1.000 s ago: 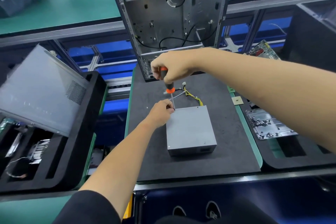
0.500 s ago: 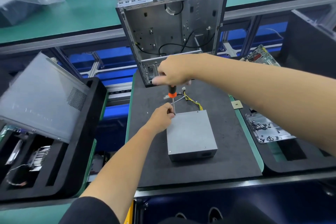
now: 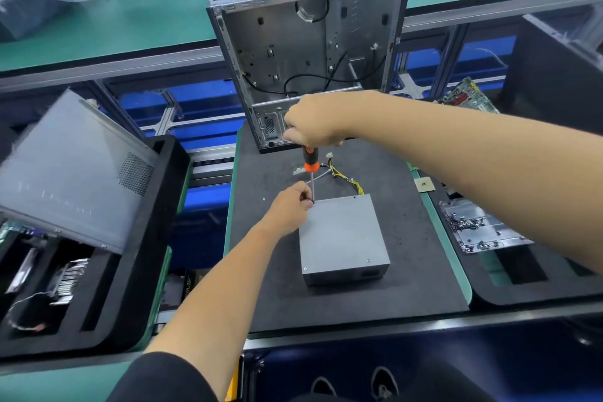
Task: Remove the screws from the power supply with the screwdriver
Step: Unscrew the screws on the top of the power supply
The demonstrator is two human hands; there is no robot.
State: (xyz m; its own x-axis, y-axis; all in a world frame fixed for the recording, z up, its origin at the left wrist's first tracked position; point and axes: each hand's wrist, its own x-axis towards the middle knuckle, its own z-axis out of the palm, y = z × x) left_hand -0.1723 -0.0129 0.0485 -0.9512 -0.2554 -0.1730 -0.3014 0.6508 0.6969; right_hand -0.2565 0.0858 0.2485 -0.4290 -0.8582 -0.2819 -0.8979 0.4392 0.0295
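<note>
Head view, item by item. Power supply: grey metal box, lying flat near the middle of the dark foam mat, its yellow-and-black cable bundle trailing off the far side toward the open computer case that stands upright at the mat's far edge. Screwdriver: orange-and-black handle, shaft nearly upright, tip set at the box's far-left top corner, where we judge a screw sits, though the fingers hide it. Our right hand: fingers curled round the top of the handle, placed above so it can press down and turn. Our left hand: thumb and fingertips pinched round the lower shaft just above the corner, we judge to keep the tip seated. Screws on the lid: three small ones visible, at the far-right, near-left and near-right corners, so the job looks early. Metal tray of loose screws: right of the mat, within reach for what comes out.
</note>
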